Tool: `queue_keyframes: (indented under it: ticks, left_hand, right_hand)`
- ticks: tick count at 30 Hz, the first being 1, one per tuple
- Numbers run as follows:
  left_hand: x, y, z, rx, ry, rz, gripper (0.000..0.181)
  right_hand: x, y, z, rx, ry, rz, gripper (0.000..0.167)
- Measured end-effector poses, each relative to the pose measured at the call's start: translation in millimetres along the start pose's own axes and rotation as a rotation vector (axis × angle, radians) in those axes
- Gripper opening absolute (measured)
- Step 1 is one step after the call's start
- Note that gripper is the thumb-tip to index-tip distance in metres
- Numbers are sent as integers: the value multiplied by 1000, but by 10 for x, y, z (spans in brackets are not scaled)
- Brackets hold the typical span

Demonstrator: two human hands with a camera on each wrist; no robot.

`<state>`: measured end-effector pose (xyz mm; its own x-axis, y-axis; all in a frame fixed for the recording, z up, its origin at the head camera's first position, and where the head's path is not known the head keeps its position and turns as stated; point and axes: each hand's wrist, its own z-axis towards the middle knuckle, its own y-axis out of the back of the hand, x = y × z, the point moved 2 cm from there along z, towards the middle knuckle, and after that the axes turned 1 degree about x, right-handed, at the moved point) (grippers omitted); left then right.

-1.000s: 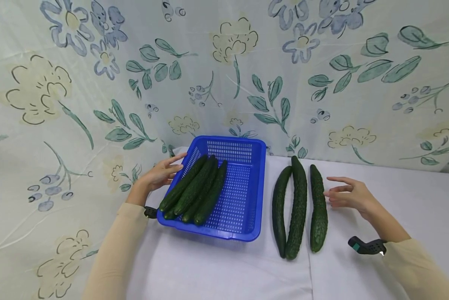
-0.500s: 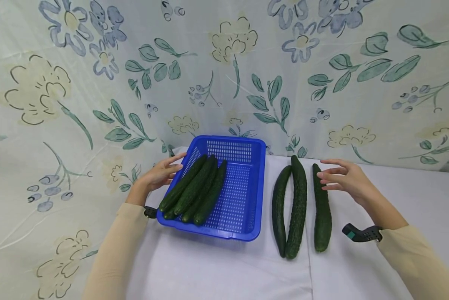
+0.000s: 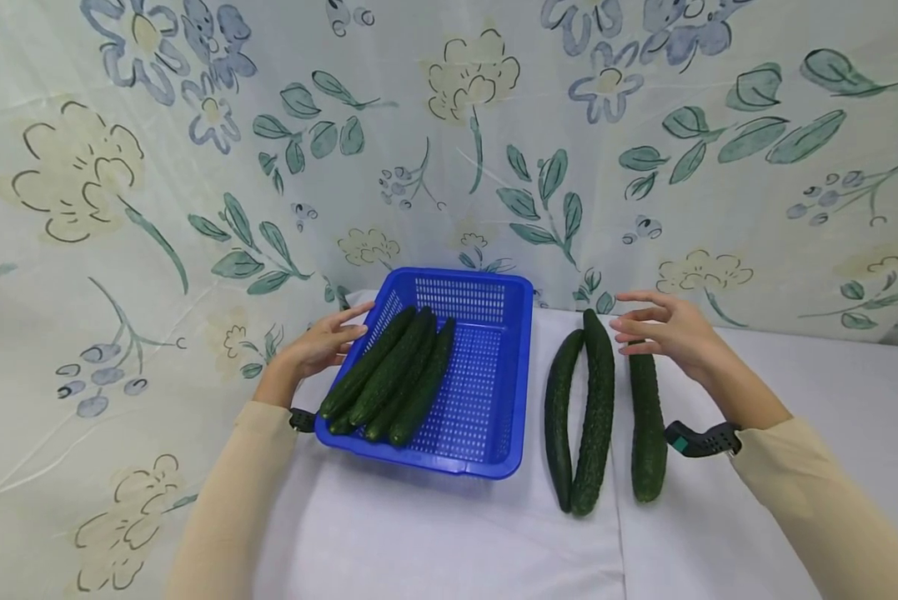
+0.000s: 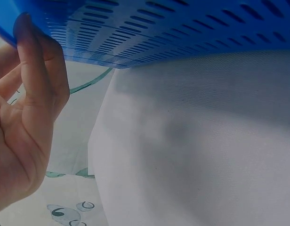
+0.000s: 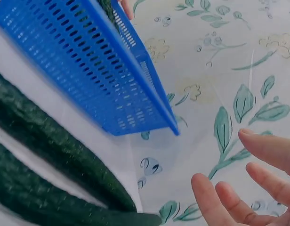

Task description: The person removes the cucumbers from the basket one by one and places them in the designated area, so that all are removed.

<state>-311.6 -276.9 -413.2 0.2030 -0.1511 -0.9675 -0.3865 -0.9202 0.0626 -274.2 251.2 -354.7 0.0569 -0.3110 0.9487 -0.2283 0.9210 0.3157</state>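
My left hand (image 3: 323,343) is at the left side of a blue plastic basket (image 3: 510,392), its fingers loosely extended. In the left wrist view, the fingertips (image 4: 23,28) touch the basket's outside near the rim. Several cucumbers (image 3: 392,375) lie side by side in the basket's left half. My right hand (image 3: 674,337), fingers spread and slightly bent, hovers over the far end of the rightmost cucumber (image 3: 648,433), partly hiding it, and holds nothing. Left of that one, a thin curved cucumber (image 3: 559,417) and a longer bumpy cucumber (image 3: 597,417) lie together on the cloth.
A white cloth (image 3: 388,533) covers the table. Behind it hangs a flower-printed curtain (image 3: 433,167), which also runs along the left side. The basket stands near the curtain, left of the three loose cucumbers.
My right hand has moved up and left, from beside the rightmost cucumber to over its far end. That cucumber has shifted slightly right. My left hand and the basket have stayed put.
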Motion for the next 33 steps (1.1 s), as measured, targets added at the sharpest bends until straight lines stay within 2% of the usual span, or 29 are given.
queue_keyframes:
  ticks: [6, 16, 24, 33]
  left_hand:
    - [0, -2, 4, 4, -4, -8, 58]
    - [6, -2, -6, 15, -14, -23, 58]
    - [9, 3, -6, -8, -3, -12, 57]
    - [11, 2, -7, -1, -8, -10, 58]
  right_hand:
    - [228, -167, 123, 53, 11, 79, 55]
    - [527, -693, 356, 113, -33, 139, 63]
    - [574, -1103, 529, 171, -110, 254, 59]
    - [560, -1506, 673, 200, -170, 309, 53]
